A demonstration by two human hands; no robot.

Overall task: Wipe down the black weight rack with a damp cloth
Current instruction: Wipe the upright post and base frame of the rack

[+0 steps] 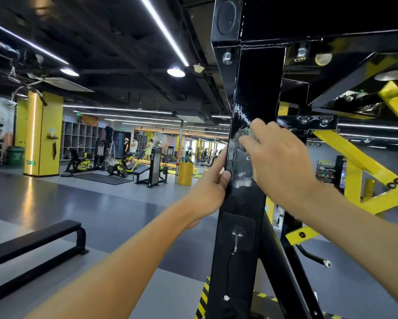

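One upright post (255, 84), cloth (245, 132) against it

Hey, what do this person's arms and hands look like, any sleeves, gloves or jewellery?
No sleeves show on either side, right up to the frame's edge. The left hand and right hand are ungloved, and no watch, band or ring is visible on the sides facing the camera.
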